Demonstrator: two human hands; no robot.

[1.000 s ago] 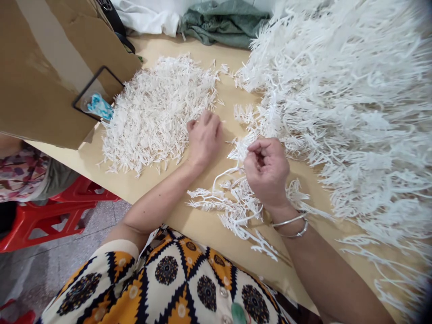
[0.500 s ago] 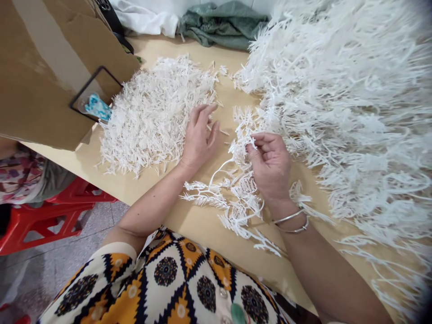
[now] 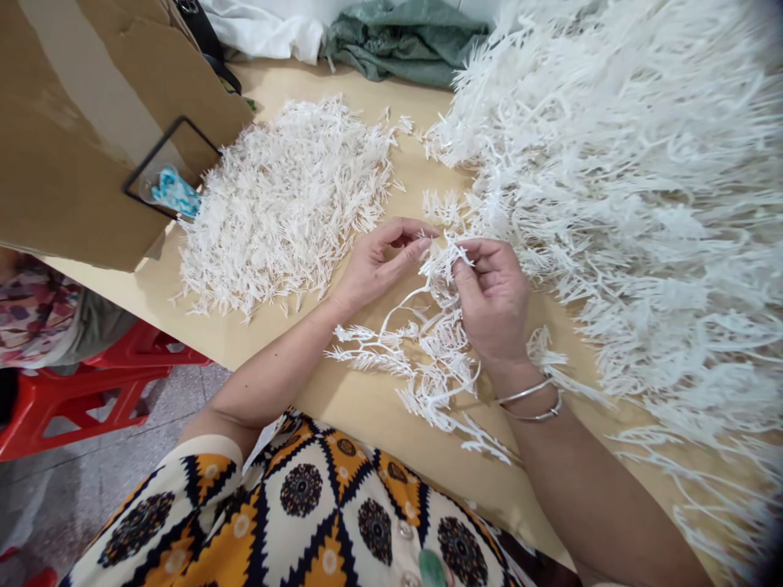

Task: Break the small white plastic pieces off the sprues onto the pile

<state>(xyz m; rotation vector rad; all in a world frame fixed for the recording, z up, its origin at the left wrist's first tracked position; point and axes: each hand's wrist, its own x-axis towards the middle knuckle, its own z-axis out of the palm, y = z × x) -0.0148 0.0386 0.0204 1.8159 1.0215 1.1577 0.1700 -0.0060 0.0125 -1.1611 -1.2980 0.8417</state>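
Observation:
My right hand point(image 3: 494, 297) pinches a white plastic sprig point(image 3: 449, 261) with needle-like leaves between thumb and fingers. Close to its left side, my left hand point(image 3: 388, 259) has thumb and forefinger closed near the sprig's tip; a small bit of white shows at those fingertips. Branched white sprigs point(image 3: 422, 367) lie on the table beneath and in front of both hands. Left of my left hand is a heap of short white pieces point(image 3: 281, 204). A far larger pile of long white sprigs point(image 3: 642, 187) covers the right side.
A cardboard box point(image 3: 103, 122) stands at the left, with a black wire frame point(image 3: 174, 167) and a clear cup with something blue point(image 3: 174, 193) beside it. Dark green cloth point(image 3: 407, 41) lies at the back. Red stools point(image 3: 79, 391) and a person's patterned clothing point(image 3: 37, 314) are at lower left.
My left hand has moved right, from the edge of the heap of short pieces to the sprig, and its fingers have drawn together. My right hand has barely moved.

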